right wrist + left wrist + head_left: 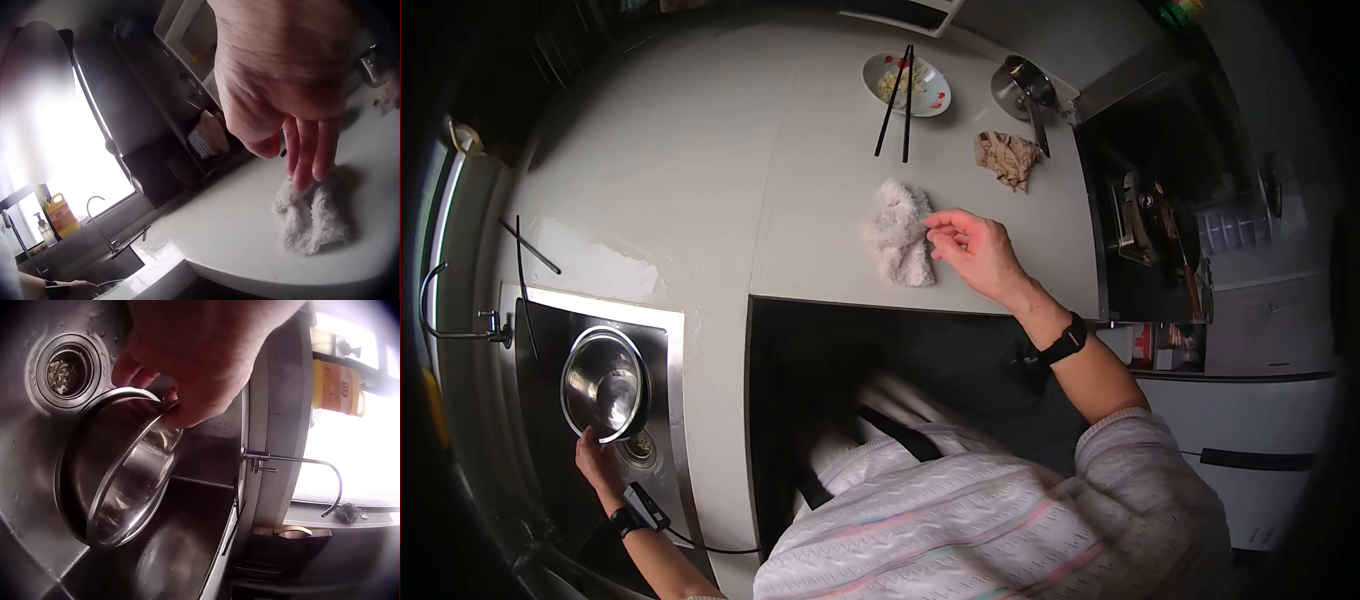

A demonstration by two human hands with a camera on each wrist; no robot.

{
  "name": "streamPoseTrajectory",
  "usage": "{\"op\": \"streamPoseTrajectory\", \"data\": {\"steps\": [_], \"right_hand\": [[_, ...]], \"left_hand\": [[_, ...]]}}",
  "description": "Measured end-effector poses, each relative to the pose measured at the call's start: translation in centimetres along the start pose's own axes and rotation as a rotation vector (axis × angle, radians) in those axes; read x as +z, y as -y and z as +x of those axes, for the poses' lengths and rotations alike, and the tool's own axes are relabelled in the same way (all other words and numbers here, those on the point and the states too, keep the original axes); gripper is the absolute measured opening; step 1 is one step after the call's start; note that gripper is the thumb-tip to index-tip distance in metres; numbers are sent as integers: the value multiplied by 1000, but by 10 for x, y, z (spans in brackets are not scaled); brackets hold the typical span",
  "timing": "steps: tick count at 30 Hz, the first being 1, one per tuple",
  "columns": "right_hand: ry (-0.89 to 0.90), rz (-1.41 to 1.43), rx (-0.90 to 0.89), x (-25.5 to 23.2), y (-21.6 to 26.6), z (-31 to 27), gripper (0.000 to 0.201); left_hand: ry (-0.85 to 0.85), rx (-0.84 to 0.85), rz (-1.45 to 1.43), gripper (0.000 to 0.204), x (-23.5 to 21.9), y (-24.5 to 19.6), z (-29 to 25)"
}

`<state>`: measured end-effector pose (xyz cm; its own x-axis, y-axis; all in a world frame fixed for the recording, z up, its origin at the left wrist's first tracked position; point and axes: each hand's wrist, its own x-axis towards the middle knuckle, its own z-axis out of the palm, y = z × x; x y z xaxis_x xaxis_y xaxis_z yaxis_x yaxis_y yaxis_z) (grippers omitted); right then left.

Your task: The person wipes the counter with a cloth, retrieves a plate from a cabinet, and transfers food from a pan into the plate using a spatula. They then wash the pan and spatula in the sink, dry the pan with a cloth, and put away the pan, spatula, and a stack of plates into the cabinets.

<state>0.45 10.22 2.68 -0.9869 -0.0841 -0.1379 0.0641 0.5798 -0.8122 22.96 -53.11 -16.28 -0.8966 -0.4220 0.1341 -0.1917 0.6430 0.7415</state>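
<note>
In the sink, the left hand (598, 468) pinches the near rim of a shiny metal bowl (603, 385). The left wrist view shows the bowl (134, 481) tilted over another metal vessel (78, 465), thumb of the left hand (194, 369) at the rim. Over the counter, the right hand (980, 255) has its fingers loosely bent beside a crumpled white cloth (902, 232). In the right wrist view, fingertips of the right hand (287, 81) hang at the upper edge of the cloth (312, 219); whether they touch it is unclear.
A patterned dish (930, 95) with food and black chopsticks (908, 110) lies at the back of the counter (820, 240). Nearby are a small pot (1015, 90) and a brown cloth (1007, 158). A faucet (470, 334) and drain (640, 450) are at the sink.
</note>
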Motion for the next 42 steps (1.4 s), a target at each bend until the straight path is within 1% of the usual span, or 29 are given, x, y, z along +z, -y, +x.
{"op": "streamPoseTrajectory", "data": {"steps": [1,2,3,4,5,7,9,11,13,15,16,17,19,20,23,24,25,26,27,29,31,33,34,35,37,38,40,41,42], "right_hand": [[-65,-55,-42,-13,-7,1,20],[-133,-107,-87,-25,-15,6,20],[-150,-91,-85,-39,-28,13,20],[-222,-212,-63,-54,-46,20,21],[-287,-335,-37,-69,-65,27,23],[-367,-592,-12,-95,-97,47,30],[-432,-748,-138,-113,-125,72,38],[-441,-832,15,-116,-118,88,43],[-513,-860,118,-114,-141,105,45],[-458,-837,102,-116,-173,115,43],[-411,-821,112,-110,-172,114,42],[-410,-812,107,-106,-171,110,42],[-327,-817,102,-95,-147,92,37],[-336,-822,111,-87,-140,84,37],[-256,-675,-38,-68,-119,49,33],[-248,-627,-9,-62,-108,40,33],[-210,-514,19,-58,-104,33,35],[-174,-394,42,-53,-100,30,38],[-193,-404,-6,-40,-93,24,41],[-198,-403,-102,-9,-65,16,55],[-190,-570,-172,25,-40,15,68],[-202,-508,-202,51,-29,27,61],[-259,-463,-295,62,-33,35,53],[-179,-376,-241,68,-32,40,48],[-149,-163,-254,59,-29,38,47],[-165,-166,-245,46,-29,34,47],[-332,-50,-331,0,-33,14,45],[-347,91,-222,-28,-37,-1,43],[-412,42,-163,-58,-46,-15,42]], "left_hand": [[69,234,314,31,-12,-3,-2],[72,255,323,31,-17,8,-6],[77,-181,-79,33,-20,29,-7],[83,-618,-484,36,-18,46,-2],[-35,-975,-745,35,-16,56,7],[62,-863,-527,25,-8,117,-6],[-143,-1120,-729,14,2,69,4],[54,-1164,-590,9,-1,59,8],[176,-487,72,13,0,87,-6],[172,-492,-15,15,-4,50,-12],[193,-482,-102,16,-10,45,-14],[262,-608,-75,13,-19,59,-11],[-35,-1294,-708,11,-22,107,-11],[-20,-1291,-710,11,-29,106,-21],[180,-692,-85,16,-64,71,-38],[127,-841,-277,19,-67,30,-33],[71,-995,-461,22,-66,-35,-30],[49,-977,-524,26,-67,-84,-30],[19,-956,-585,30,-69,-120,-27],[27,-856,-590,31,-80,-145,-26],[57,-760,-540,40,-103,-137,-17],[90,-623,-561,41,-87,-181,8],[95,-611,-545,39,-79,-193,24],[127,-598,-542,39,-69,-197,41],[72,-569,-569,37,-49,-204,79],[45,-565,-542,29,-25,-235,93],[96,-543,-572,26,-5,-223,130],[133,-530,-599,22,5,-213,149],[147,-525,-609,22,18,-208,162]]}}
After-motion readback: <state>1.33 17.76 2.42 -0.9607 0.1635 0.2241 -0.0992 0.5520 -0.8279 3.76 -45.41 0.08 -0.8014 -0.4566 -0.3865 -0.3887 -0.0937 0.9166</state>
